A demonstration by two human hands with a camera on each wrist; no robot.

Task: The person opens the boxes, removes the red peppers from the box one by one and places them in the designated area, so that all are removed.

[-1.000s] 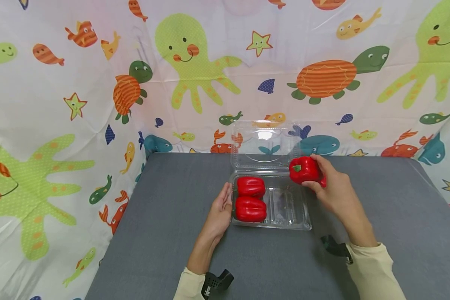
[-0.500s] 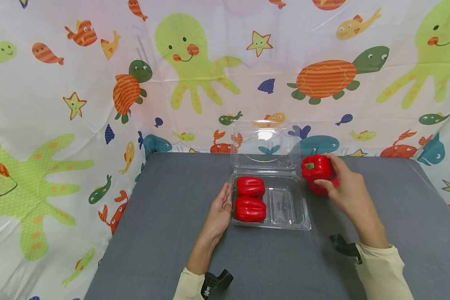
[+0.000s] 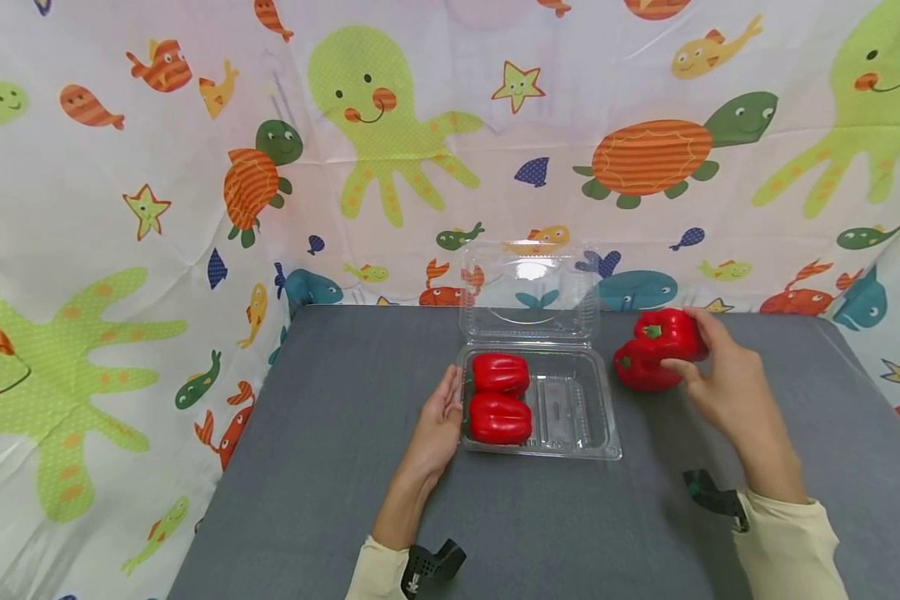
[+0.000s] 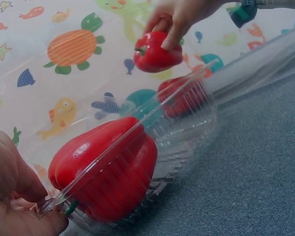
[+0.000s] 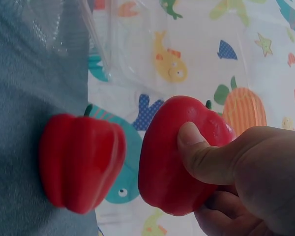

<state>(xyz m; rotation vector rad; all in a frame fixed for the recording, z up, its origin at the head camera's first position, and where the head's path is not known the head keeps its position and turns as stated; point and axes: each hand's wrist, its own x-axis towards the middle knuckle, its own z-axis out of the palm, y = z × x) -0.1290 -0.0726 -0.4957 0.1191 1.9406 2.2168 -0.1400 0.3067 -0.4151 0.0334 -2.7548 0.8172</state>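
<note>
My right hand grips a red bell pepper by its sides, thumb on the near face. In the right wrist view this held pepper is above the table, beside a second bell pepper that sits on the grey cloth. The left hand holds the left rim of a clear plastic clamshell box, pinching the edge between thumb and fingers in the left wrist view. Two more red peppers, a rear one and a front one, lie in the box's left half.
The box's clear lid stands raised at the back, against a curtain printed with sea animals. A grey cloth covers the table. Dark camera mounts sit on both wrists.
My right hand has moved right with its pepper, away from the box, uncovering the pepper on the table. The left hand and the box have stayed in place.
</note>
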